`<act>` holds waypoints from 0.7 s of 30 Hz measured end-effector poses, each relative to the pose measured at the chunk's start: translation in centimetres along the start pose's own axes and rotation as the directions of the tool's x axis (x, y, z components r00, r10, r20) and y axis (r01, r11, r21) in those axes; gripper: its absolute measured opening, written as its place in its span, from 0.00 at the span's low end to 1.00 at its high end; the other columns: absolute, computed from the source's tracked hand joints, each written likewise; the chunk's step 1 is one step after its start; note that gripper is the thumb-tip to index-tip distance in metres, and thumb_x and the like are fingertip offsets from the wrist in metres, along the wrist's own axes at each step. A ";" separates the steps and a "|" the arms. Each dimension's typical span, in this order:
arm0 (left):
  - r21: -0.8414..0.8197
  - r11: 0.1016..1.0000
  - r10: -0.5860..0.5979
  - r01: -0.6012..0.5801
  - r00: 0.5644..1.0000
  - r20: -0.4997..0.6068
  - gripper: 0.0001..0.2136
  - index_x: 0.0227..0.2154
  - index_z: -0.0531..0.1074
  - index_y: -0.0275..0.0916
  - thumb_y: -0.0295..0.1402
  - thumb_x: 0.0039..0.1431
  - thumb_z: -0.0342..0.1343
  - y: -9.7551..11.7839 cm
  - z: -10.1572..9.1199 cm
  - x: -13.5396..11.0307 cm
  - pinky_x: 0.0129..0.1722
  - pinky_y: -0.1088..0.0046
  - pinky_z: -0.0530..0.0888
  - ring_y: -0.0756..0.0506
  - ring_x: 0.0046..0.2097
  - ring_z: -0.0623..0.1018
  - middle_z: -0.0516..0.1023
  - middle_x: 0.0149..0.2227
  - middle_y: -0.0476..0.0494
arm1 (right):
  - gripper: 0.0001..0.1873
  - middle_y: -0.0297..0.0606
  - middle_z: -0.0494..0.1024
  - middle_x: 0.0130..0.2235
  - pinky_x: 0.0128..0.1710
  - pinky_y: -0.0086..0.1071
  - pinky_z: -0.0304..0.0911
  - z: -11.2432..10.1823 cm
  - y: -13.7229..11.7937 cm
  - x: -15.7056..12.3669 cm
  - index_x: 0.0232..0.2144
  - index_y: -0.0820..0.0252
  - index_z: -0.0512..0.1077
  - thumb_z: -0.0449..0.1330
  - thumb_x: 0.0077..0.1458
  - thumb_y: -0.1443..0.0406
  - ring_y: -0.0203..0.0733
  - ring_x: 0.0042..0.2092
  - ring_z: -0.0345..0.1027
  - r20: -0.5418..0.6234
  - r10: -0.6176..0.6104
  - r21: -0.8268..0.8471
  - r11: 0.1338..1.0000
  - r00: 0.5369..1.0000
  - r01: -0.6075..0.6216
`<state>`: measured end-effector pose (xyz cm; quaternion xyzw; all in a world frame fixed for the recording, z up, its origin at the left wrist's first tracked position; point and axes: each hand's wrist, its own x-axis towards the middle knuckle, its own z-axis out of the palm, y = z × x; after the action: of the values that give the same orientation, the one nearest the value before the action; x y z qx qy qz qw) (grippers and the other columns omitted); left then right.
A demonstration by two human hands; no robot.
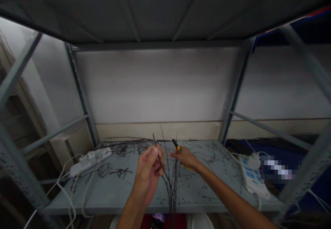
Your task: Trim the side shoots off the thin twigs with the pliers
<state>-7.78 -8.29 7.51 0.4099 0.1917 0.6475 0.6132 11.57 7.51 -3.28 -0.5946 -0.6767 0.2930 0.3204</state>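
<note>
Hands hover over a grey steel shelf [111, 196], both closed around something. Left hand [148, 168] pinches a thin dark twig [156, 152] between thumb and fingers; right hand [185, 158] curls around small yellow-and-black snips [177, 147], their tips pointing up and away. Long dark twigs [171, 191] run down just beside the hands, past the shelf's front edge [103, 209], which lies below the wrists. Broken twig pieces [121, 148] litter the shelf behind and to both sides. Left of the hands lies a white power strip [89, 161] with trailing white cables [67, 191]; to the right, a white-and-blue power strip [252, 177]. Open room stretches up to the grey shelf overhead [155, 11].
</note>
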 end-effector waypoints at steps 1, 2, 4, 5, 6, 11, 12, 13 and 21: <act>-0.020 1.000 0.002 -0.002 1.000 0.006 0.16 0.27 0.67 0.38 0.43 0.62 0.60 0.2 0.1 -0.2 0.24 0.80 0.61 0.53 0.27 0.61 0.60 0.28 0.52 | 0.19 0.29 0.71 0.23 0.26 0.28 0.57 0.8 0.1 -0.1 0.25 0.57 0.66 0.69 0.45 0.51 0.37 0.27 0.65 0.003 0.005 0.033 0.999 1.000 -0.005; -0.039 0.999 0.004 -0.003 1.000 0.016 0.15 0.27 0.66 0.38 0.42 0.63 0.59 0.4 0.1 -0.3 0.24 0.80 0.62 0.53 0.27 0.61 0.60 0.29 0.52 | 0.19 0.29 0.71 0.23 0.27 0.28 0.58 1.4 0.2 -0.1 0.25 0.57 0.67 0.70 0.43 0.53 0.37 0.28 0.66 -0.003 0.009 0.064 0.998 1.000 -0.009; -0.071 0.997 0.012 -0.009 0.999 0.036 0.15 0.26 0.66 0.38 0.41 0.65 0.57 0.8 0.1 -0.5 0.24 0.80 0.62 0.53 0.28 0.60 0.60 0.29 0.52 | 0.18 0.30 0.72 0.25 0.28 0.29 0.59 2.4 0.3 0.0 0.26 0.57 0.67 0.71 0.39 0.57 0.38 0.29 0.66 -0.026 0.016 0.125 0.992 1.000 -0.013; -0.082 0.997 0.020 -0.016 0.999 0.044 0.15 0.26 0.66 0.38 0.41 0.66 0.56 1.0 0.1 -0.4 0.25 0.79 0.63 0.53 0.28 0.60 0.60 0.29 0.52 | 0.17 0.30 0.72 0.25 0.28 0.29 0.59 2.7 0.2 0.1 0.27 0.57 0.66 0.70 0.39 0.58 0.39 0.29 0.67 -0.037 0.020 0.159 0.987 0.999 -0.014; -0.091 0.995 0.034 -0.029 0.998 0.048 0.15 0.26 0.66 0.38 0.40 0.66 0.56 1.1 0.2 -0.3 0.27 0.79 0.64 0.52 0.28 0.61 0.60 0.29 0.51 | 0.16 0.31 0.73 0.26 0.29 0.30 0.60 2.9 0.1 0.1 0.27 0.56 0.66 0.69 0.40 0.59 0.39 0.30 0.68 -0.044 0.022 0.197 0.980 0.999 -0.013; -0.094 0.980 0.176 -0.176 0.984 -0.001 0.18 0.23 0.65 0.38 0.42 0.66 0.56 0.7 -0.4 1.6 0.36 0.75 0.69 0.50 0.34 0.66 0.62 0.28 0.49 | 0.15 0.33 0.75 0.28 0.29 0.31 0.65 3.0 -1.7 -0.9 0.30 0.55 0.63 0.62 0.48 0.54 0.42 0.32 0.73 -0.036 -0.015 0.390 0.920 0.999 0.028; -0.078 0.978 0.189 -0.192 0.981 -0.038 0.19 0.22 0.64 0.38 0.43 0.65 0.57 0.3 -0.8 2.2 0.37 0.74 0.70 0.49 0.35 0.68 0.63 0.29 0.48 | 0.15 0.33 0.76 0.29 0.29 0.31 0.65 2.9 -2.1 -1.4 0.31 0.55 0.63 0.61 0.49 0.53 0.42 0.32 0.73 -0.034 -0.032 0.414 0.909 0.999 0.044; -0.059 0.978 0.193 -0.198 0.978 -0.083 0.19 0.22 0.65 0.38 0.45 0.64 0.58 -0.1 -1.3 2.9 0.38 0.73 0.71 0.48 0.37 0.69 0.65 0.30 0.47 | 0.16 0.33 0.76 0.28 0.29 0.31 0.65 2.8 -2.6 -1.9 0.31 0.55 0.63 0.62 0.49 0.52 0.42 0.31 0.73 -0.037 -0.050 0.429 0.901 0.998 0.061; 0.191 0.970 0.196 -0.148 0.943 -0.268 0.21 0.27 0.63 0.41 0.45 0.49 0.70 -4.3 -6.1 8.0 0.20 0.81 0.64 0.53 0.23 0.70 0.68 0.24 0.55 | 0.21 0.34 0.77 0.25 0.28 0.32 0.60 1.3 -6.7 -6.7 0.28 0.56 0.65 0.66 0.49 0.48 0.40 0.27 0.66 -0.075 -0.123 0.468 0.872 0.990 0.144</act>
<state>-8.96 1.61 3.03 0.3778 0.2952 0.7325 0.4834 7.03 0.09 0.54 -0.4566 -0.6173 0.4135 0.4894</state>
